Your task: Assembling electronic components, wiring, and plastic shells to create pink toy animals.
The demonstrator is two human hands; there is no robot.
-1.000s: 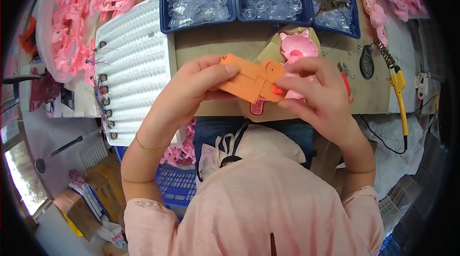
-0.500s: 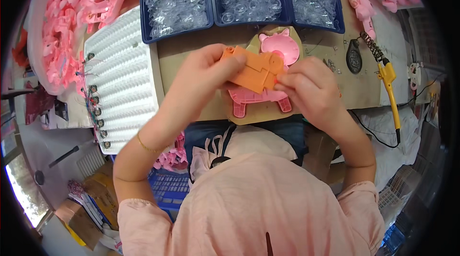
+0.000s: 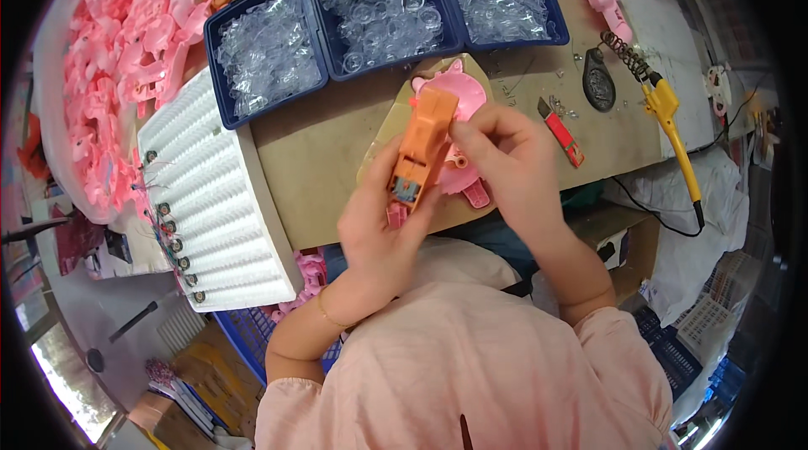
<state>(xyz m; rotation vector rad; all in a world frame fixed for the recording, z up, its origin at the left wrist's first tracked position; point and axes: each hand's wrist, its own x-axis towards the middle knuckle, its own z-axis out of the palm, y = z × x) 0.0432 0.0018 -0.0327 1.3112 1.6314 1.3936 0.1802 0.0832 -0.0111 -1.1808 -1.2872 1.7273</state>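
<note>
My left hand [image 3: 370,218] is wrapped round an orange plastic case [image 3: 430,126], held tilted on end above the table. A recess at the case's lower end shows a small dark part [image 3: 406,189]. My right hand [image 3: 513,159] is at the case's right side, fingers curled and thumb against its edge; whatever lies between those fingers is hidden. Beneath and behind the case lies a pink animal-shaped plastic shell [image 3: 465,90], open side up, on a brown cardboard piece [image 3: 383,134]. The case and my hands cover part of the shell.
Blue bins [image 3: 324,79] of clear plastic parts line the far side. White corrugated foam [image 3: 198,197] with small round parts lies left, beside heaped pink shells [image 3: 118,54]. At right are a red cutter [image 3: 562,140], a black oval object [image 3: 598,84] and a yellow-handled soldering iron [image 3: 673,126] in a coil holder.
The orange case has turned from flat to nearly on end, showing its recess. My left hand now grips it from below. The view has shifted, bringing the red cutter into sight.
</note>
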